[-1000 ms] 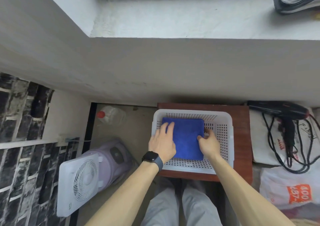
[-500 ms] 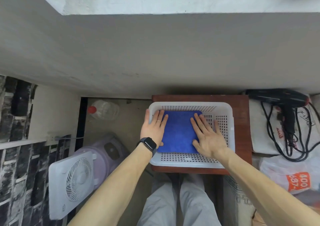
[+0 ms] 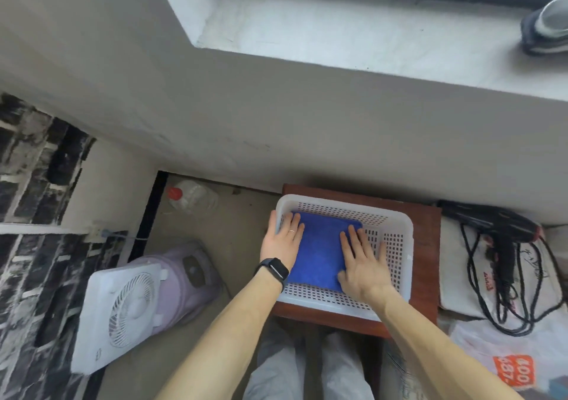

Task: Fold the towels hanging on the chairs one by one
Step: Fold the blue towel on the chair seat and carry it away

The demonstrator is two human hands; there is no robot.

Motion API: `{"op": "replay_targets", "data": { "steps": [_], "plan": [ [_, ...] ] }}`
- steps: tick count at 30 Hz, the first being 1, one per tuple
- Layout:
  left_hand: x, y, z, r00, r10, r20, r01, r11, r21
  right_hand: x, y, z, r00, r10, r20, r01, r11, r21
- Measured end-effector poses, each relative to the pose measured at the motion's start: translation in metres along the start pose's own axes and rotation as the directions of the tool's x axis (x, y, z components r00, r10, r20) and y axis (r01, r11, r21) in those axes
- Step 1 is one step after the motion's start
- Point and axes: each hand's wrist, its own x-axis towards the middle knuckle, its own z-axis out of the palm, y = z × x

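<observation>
we see a white perforated plastic basket (image 3: 397,255) sitting on a small reddish-brown wooden tabletop (image 3: 425,246). the only thing in it is a folded, square blue towel (image 3: 321,252), which lies flat on the basket floor towards the left side, leaving a strip of bare floor on the right.

both hands are down inside the basket. the left hand (image 3: 282,243), with a black smartwatch (image 3: 275,269) on its wrist, lies flat with straight fingers on the towel's left edge, its thumb at the basket's left rim. the right hand (image 3: 362,264) is spread flat, palm down, partly on the towel's right edge and partly on the basket floor. neither hand grips anything.

left of the tabletop, on the floor, stand a white box fan (image 3: 123,301), a pale purple appliance (image 3: 190,273) and a clear plastic bottle with a red cap (image 3: 193,198). to the right lies a black hair dryer (image 3: 498,224) with its cord.
</observation>
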Motion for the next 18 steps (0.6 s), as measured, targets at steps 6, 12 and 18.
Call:
{"op": "replay_targets", "data": {
  "steps": [6,12,18],
  "plan": [
    [-0.071,0.009,0.007,0.989,-0.147,-0.014,0.133,0.927,-0.349,-0.032,-0.016,-0.025,0.995,-0.099,0.0,0.099,0.993,0.058],
    [-0.186,0.02,0.044,0.761,-0.635,0.131,0.452,0.375,-0.809,-0.092,-0.084,-0.04,0.873,-0.48,-0.086,0.485,0.873,0.049],
    [-0.346,0.044,0.113,0.346,-0.84,0.419,0.451,-0.243,-0.859,-0.163,-0.206,-0.045,0.485,-0.87,-0.096,0.867,0.492,-0.08]
  ]
}}
